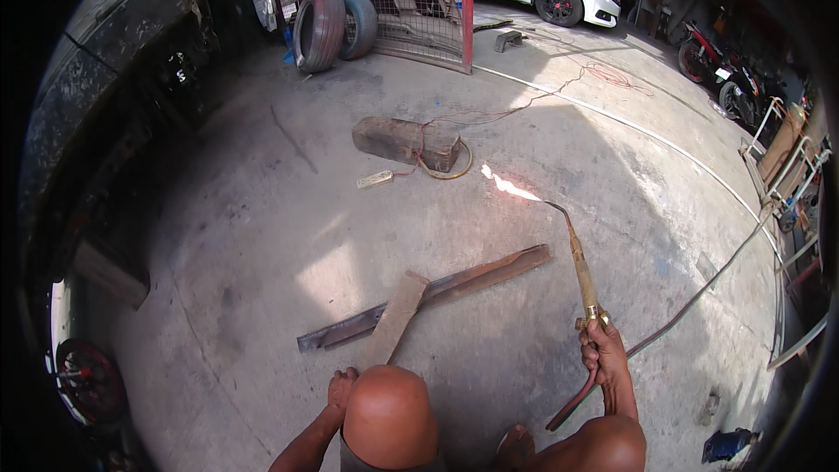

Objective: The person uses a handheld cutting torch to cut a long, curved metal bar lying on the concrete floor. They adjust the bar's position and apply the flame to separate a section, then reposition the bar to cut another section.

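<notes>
My left hand [342,389], partly behind my bare knee [391,406], is beside a flat brown strip [398,319]; grip: cannot tell. My right hand [605,348] is wrapped round a slim brass torch [581,273] (lit, bright flame [516,188] pointing leftward). The strip crosses a long rusty metal bar [485,276] on grey concrete [489,354]. Beyond: dark rectangular wooden block [393,139].

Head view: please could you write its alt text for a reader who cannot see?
The person's right hand holds a lit torch, its flame pointing left over a concrete floor. Near the left hand, a flat strip overlaps a long metal bar.
</notes>
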